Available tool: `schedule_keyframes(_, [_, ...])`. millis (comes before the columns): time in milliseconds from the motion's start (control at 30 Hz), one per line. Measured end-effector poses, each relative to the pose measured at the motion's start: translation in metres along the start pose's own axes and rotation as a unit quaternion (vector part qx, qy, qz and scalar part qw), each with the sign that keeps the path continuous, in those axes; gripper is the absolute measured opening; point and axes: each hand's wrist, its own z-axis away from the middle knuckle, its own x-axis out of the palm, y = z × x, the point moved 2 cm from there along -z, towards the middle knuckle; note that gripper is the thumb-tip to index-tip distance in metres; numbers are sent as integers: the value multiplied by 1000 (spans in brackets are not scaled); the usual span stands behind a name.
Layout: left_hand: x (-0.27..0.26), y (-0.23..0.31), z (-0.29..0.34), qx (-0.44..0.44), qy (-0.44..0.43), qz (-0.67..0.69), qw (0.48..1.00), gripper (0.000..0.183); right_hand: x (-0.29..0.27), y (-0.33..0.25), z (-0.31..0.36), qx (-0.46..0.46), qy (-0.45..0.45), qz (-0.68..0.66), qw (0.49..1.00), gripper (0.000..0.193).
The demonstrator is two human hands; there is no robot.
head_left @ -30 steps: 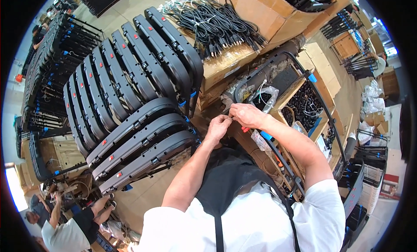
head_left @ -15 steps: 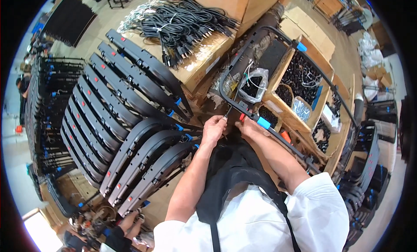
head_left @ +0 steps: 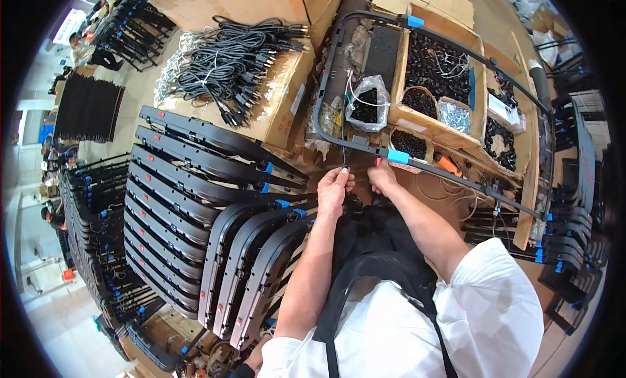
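Observation:
A black tubular frame (head_left: 315,117) with blue sleeves lies across the work area in front of me. From its near bar hangs a thin black cable (head_left: 345,155), and the thumb and fingers of my left hand (head_left: 335,185) pinch its lower end. Just to the right, below the near bar, my right hand (head_left: 382,178) is closed with its fingers curled. A small red piece (head_left: 378,161) shows at its fingertips beside the blue sleeve (head_left: 398,156); I cannot make out what it belongs to or what the fingers hold.
Wooden bins (head_left: 438,140) of black parts and silver screws (head_left: 454,117) stand behind the frame, beside a plastic bag (head_left: 366,107) of black pieces. A carton (head_left: 277,114) carries bundled black cables (head_left: 222,71). Curved black housings (head_left: 176,182) are stacked at my left. An orange-handled tool (head_left: 448,164) lies at right.
The view has turned, so the housings and cartons appear shifted. Both hands stay close together under the frame's near bar, the left still pinching the cable end.

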Motion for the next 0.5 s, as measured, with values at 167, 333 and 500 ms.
schedule_keyframes(167, [4, 3, 2, -6, -3, 11, 1000, 22, -13, 34, 71, -88, -123, 107, 983, 21])
schedule_keyframes(333, [3, 4, -1, 12, 2, -9, 1000, 21, -23, 10, 113, -262, -62, 138, 953, 45])
schedule_keyframes(500, [8, 6, 0, 22, 23, -56, 998, 21, -25, -1, 121, -319, -49, 184, 929, 70])
